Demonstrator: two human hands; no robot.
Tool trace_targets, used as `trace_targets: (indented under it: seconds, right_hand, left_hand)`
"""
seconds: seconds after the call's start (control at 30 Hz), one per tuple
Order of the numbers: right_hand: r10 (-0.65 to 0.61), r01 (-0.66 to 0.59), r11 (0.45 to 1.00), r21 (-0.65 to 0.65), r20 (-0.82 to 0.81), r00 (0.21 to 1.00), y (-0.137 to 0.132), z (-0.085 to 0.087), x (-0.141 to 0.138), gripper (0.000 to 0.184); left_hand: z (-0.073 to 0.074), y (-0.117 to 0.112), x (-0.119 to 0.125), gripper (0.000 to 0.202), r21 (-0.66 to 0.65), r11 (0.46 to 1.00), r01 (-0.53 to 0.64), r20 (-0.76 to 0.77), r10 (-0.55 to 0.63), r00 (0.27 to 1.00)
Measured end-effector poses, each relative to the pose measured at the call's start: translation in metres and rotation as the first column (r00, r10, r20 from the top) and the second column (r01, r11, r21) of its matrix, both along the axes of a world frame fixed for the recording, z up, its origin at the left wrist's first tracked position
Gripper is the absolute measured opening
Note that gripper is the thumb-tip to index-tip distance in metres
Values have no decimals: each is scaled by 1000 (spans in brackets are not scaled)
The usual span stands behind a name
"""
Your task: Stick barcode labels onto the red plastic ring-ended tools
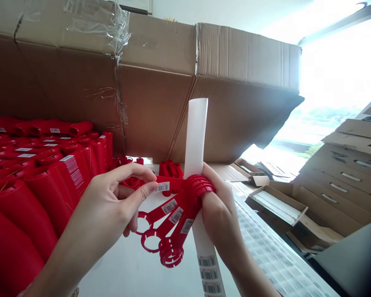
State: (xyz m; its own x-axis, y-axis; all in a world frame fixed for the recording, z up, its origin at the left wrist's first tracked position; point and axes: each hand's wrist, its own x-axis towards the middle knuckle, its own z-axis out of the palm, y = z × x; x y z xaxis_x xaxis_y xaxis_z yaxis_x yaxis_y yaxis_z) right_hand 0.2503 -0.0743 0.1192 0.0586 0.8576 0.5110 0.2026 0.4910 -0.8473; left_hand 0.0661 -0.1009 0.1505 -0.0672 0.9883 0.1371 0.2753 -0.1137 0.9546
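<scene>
Left hand (102,210): grasping, thumb and forefinger pinched on a flat red plastic arm (170,184), just beside its barcode sticker (163,187). Right hand (221,214): clenched around a bundle of red ribbed plastic pieces (185,206), fingers (212,185) curled over the ribbed ends, with a white label strip (196,136) caught in the same grip and rising upright above the hand. Lower part of the strip, carrying printed barcode labels (207,272), running down past the hand toward the white surface (126,264). Ring ends of the bundle (171,251) hanging between both hands, each visible arm bearing a barcode sticker. Left of the left hand, nested stacks of red ribbed plastic pieces (46,185) lying in rows on the surface. Right of the right hand, a sheet of barcode labels (275,247) lying flat on the surface; beyond it, open cardboard boxes (336,177). Behind all items, a large brown corrugated carton (173,111), joined with clear tape (99,20); bright window (336,70) at upper right.
</scene>
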Motion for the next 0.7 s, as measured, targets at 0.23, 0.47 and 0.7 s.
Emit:
trace_targets:
  seconds: [0.23,0.47,0.7]
  right_hand:
    - [53,-53,999,6,18,998,-6,2,-1,18]
    - [50,-50,999,-16,27,998,-6,3,-1,23]
    - [60,-60,998,-29,5,998,-7,4,-2,22]
  left_hand:
    - [5,-1,0,17,-47,999,-25,-57,23,998]
    - [-1,5,-4,23,-19,1000,14,-50,-15,999]
    - [4,0,-3,19,-55,998,18,-49,-20,999]
